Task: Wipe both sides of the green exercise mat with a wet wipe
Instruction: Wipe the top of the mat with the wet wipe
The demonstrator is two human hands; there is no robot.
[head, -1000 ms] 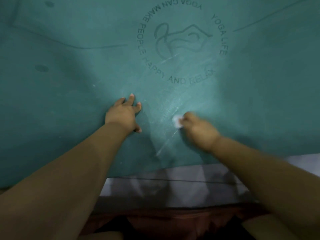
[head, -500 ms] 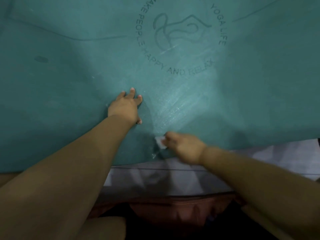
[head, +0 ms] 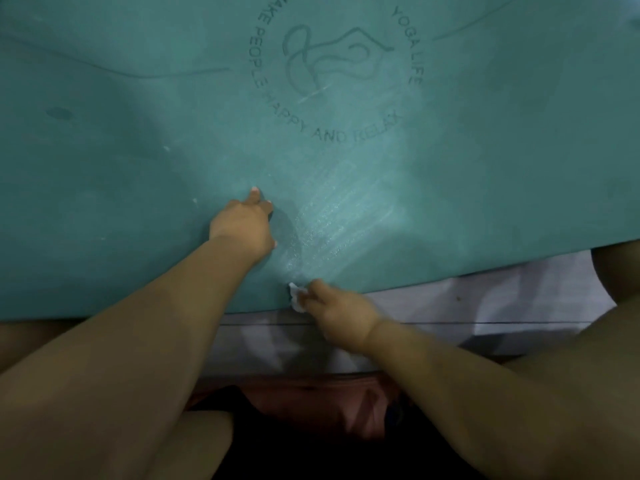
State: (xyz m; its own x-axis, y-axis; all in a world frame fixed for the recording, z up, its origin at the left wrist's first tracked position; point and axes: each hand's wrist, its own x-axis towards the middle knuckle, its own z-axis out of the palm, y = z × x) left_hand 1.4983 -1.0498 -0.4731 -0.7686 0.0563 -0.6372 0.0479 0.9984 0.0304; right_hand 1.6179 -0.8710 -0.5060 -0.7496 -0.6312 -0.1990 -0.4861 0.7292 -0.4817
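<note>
Head view, looking down: the green mat fills most of the frame, spread flat, its near edge running across just above a pale tiled floor. A round printed logo with a ring of words sits on the mat's far middle part. The left hand rests flat on the mat, fingers stretched forward and pressing down. The right hand is at the mat's near edge, fingers curled and pinching a small white wipe that touches the edge. Between the hands and the logo the mat shows shiny wet streaks. The person's knees and a reddish garment lie along the bottom.
</note>
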